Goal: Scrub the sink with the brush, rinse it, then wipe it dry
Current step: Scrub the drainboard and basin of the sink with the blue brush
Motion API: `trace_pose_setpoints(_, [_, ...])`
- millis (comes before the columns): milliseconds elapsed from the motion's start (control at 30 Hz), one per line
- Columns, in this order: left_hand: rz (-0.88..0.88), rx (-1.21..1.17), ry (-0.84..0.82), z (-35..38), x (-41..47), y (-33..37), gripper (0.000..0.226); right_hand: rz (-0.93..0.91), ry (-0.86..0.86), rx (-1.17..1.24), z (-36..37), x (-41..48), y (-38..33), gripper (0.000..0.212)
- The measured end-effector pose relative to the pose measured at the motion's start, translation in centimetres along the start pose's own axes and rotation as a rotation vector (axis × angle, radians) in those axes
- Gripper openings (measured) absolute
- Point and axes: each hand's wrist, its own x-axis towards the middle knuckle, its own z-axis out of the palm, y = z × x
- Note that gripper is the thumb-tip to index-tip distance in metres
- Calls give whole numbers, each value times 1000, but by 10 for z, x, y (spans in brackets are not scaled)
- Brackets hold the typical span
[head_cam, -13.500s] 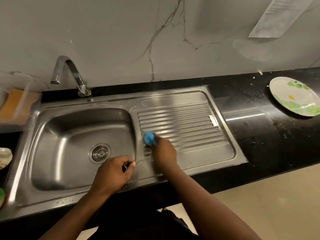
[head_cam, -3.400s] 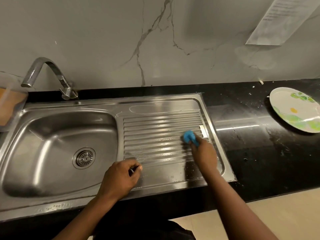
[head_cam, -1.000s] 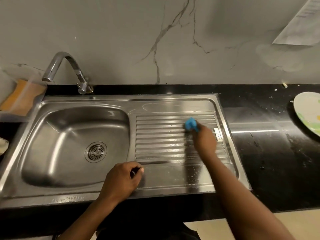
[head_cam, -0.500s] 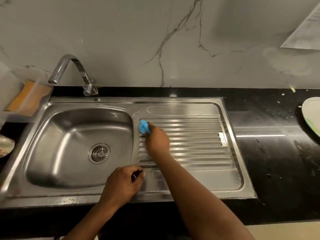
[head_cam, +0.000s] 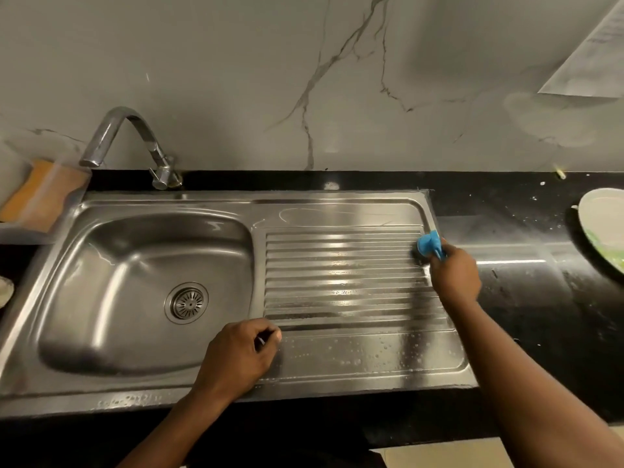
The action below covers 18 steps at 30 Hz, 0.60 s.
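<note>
Gripping the blue brush (head_cam: 429,244), the right hand (head_cam: 454,278) has its fingers curled round the handle. The brush head is down on the ribbed drainboard (head_cam: 344,275), at its far right corner, just beside the right rim of the sink (head_cam: 435,211). Dark bristles show under the blue body, touching the steel.

The left hand (head_cam: 236,356) rests on the front part of the sink, near the divide between basin (head_cam: 118,292) and drainboard. Its fingers are curled into a fist, thumb tip against the forefinger.

Water droplets (head_cam: 371,352) lie on the flat strip in front of the ribs. The drain (head_cam: 186,302) sits at the middle of the basin. The tap (head_cam: 135,143) stands at the rear, with its spout over the basin's far left corner.

An orange sponge (head_cam: 40,194) lies left of the sink. On the black surface (head_cam: 526,298), a plate (head_cam: 604,231) lies well to the right, cut off by the frame edge. A paper sheet (head_cam: 594,62) hangs on the marble wall above it.
</note>
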Motion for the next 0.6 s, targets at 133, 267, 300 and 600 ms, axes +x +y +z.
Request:
trace_pose_setpoints(133, [-8, -5, 8, 3, 1, -1, 9, -34, -38, 117, 33, -23, -34, 24])
trace_pose_setpoints(267, [0, 8, -1, 5, 1, 1, 8, -164, -175, 257, 84, -86, -95, 24])
trace_pose_setpoints(300, [3, 13, -6, 6, 1, 3, 8, -232, -217, 255, 95, -101, -111, 28])
trace_pose_setpoints(600, [35, 14, -15, 8, 4, 12, 8, -393, -253, 52, 87, -100, -96, 45])
